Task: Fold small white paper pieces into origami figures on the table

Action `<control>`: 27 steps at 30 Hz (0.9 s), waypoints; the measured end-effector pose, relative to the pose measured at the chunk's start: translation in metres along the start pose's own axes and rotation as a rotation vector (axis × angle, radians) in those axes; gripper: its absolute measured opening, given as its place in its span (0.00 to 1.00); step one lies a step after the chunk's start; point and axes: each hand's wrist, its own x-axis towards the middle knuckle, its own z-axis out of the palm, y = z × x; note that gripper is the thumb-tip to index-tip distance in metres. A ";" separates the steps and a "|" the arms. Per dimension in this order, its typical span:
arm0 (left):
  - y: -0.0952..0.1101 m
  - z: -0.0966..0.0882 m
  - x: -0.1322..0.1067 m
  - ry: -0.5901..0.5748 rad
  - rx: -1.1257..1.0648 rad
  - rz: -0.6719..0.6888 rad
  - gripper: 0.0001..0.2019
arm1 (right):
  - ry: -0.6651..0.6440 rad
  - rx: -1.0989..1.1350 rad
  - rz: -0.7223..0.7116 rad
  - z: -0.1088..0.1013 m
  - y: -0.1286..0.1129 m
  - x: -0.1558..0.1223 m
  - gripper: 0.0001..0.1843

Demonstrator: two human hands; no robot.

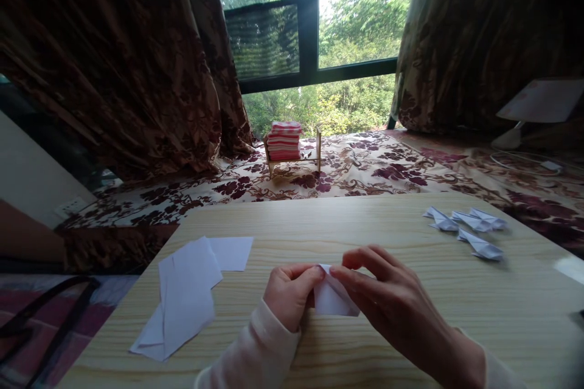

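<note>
A small piece of folded white paper (334, 300) is held up over the wooden table in front of me. My left hand (292, 292) pinches its upper left edge, the thumb lying on top. From the other side, my right hand (387, 285) grips the upper right edge between thumb and index finger, with its other fingers curled above. The paper's lower part hangs between the two hands. Some of its folds are hidden behind my fingers.
Loose white paper sheets (189, 292) overlap on the left of the table (292, 222). Several folded paper pieces (481, 243) lie at the back right. Behind the table, a small stand (318, 152) carries stacked pink striped cloths (283, 141). A lamp (538, 103) is at the far right.
</note>
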 end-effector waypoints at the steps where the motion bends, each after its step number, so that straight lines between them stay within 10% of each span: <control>1: 0.001 -0.001 0.000 -0.018 0.006 0.003 0.17 | -0.004 -0.004 -0.004 0.000 0.000 0.000 0.14; 22: 0.014 0.006 -0.010 -0.088 -0.106 -0.107 0.19 | -0.028 -0.003 -0.002 -0.001 0.002 0.000 0.14; 27: 0.025 0.012 -0.019 -0.160 0.327 0.084 0.12 | -0.068 -0.005 0.042 0.002 0.008 -0.004 0.13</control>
